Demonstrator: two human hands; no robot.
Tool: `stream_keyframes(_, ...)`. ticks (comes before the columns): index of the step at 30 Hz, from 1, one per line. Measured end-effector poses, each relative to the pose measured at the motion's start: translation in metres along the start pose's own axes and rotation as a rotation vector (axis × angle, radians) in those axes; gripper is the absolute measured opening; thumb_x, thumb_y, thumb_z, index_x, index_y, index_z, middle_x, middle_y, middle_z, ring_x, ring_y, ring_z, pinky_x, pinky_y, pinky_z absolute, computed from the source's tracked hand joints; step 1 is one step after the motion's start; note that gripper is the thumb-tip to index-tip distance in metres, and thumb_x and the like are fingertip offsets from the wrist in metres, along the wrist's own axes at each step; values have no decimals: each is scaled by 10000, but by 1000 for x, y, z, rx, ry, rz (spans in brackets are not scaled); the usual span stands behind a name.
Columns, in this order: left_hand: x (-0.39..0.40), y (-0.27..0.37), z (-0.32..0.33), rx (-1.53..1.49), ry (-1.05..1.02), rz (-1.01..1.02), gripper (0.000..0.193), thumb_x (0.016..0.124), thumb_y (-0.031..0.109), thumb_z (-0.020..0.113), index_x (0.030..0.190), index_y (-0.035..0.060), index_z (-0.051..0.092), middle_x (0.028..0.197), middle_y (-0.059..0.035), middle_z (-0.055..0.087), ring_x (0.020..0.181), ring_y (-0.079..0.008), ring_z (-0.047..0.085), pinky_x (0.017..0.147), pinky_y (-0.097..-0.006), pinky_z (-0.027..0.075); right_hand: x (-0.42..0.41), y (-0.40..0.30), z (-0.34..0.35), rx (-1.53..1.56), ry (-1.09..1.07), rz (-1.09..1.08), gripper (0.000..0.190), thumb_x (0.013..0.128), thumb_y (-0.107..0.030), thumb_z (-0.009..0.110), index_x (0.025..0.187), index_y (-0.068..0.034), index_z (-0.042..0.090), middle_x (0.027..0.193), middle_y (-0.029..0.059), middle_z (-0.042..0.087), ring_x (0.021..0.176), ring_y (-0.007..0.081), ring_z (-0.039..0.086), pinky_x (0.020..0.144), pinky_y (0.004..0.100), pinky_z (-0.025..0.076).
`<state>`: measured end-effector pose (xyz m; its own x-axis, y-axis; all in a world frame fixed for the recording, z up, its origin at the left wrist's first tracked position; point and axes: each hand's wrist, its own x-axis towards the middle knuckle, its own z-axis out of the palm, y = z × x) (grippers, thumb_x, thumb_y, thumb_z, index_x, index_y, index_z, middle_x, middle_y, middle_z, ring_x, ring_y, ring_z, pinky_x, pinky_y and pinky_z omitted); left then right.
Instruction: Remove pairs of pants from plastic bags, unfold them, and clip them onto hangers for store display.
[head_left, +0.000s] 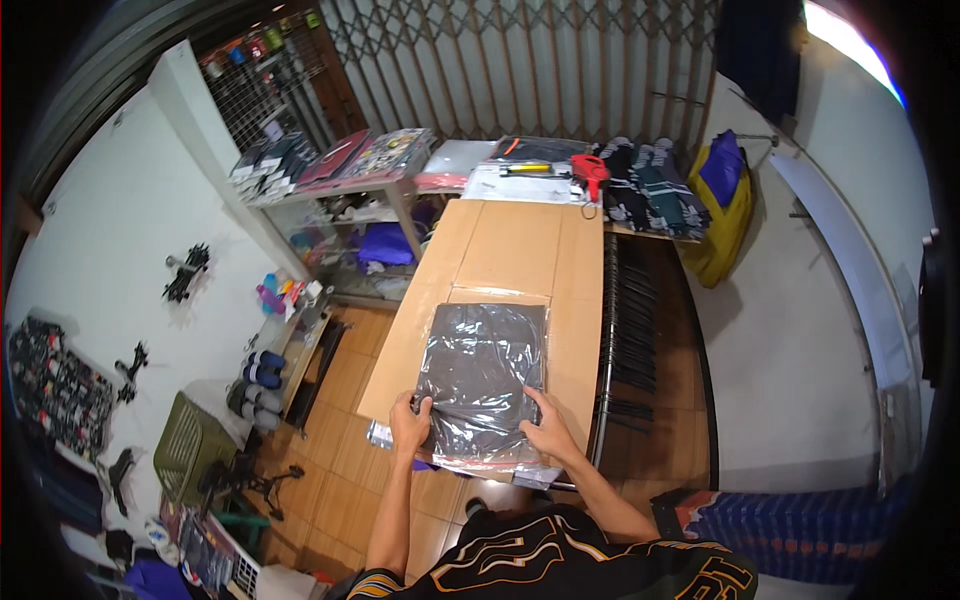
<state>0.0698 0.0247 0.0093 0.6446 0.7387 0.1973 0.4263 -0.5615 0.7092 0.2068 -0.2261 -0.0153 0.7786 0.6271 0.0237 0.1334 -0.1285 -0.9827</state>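
Observation:
A folded dark garment in a clear plastic bag lies on the near half of a light wooden tabletop. My left hand grips the bag's left edge near its lower corner, thumb on top. On the opposite edge my right hand holds the bag, its thumb and forefinger on the plastic. The fingers under the bag are hidden. A red strip runs along the bag's near end, which reaches past the table's front edge. Clear plastic also shows beyond the garment's far end.
At the table's far end lie a red tagging gun and a yellow-and-black tool. Folded socks stand right of them. Hangers hang from a metal rail along the right side. Left is a glass display case.

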Motion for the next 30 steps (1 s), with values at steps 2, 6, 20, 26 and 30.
stream_keyframes(2,15,-9,6,28,-15,36,297,826,178,691,993,-62,642,927,-238,657,854,-392,635,764,-427,491,8,-6,2,-30,47,-42,668,736,-57,610,1385,-27,453,1287,230,548,1229,305,514,1031,353,396)
stream_keyframes(6,47,-12,15,23,-85,62,299,825,179,691,988,-65,639,916,-248,657,850,-398,635,766,-432,492,23,-5,9,-120,119,-33,669,729,-68,611,1379,-31,458,1332,238,513,1270,358,476,1081,374,354)
stream_keyframes(20,117,-31,28,-111,-308,256,546,824,248,720,1222,-47,492,1057,-277,606,972,-423,597,836,-445,476,19,-8,59,-349,741,26,732,743,-125,702,1396,-12,390,1337,278,484,1272,396,454,1066,421,373)
stream_keyframes(26,75,9,-18,-66,-340,595,609,740,227,770,1254,39,504,1184,-189,542,1084,-362,504,971,-486,343,-29,-38,99,-257,805,303,713,783,-85,730,1368,44,344,1138,242,593,1002,296,655,710,347,578)
stream_keyframes(30,48,4,-18,-124,-587,854,463,756,245,764,1149,67,595,1112,-126,589,1039,-320,527,921,-455,374,-36,-21,125,295,910,252,682,816,1,678,1367,34,278,1041,210,625,799,254,693,600,315,586)
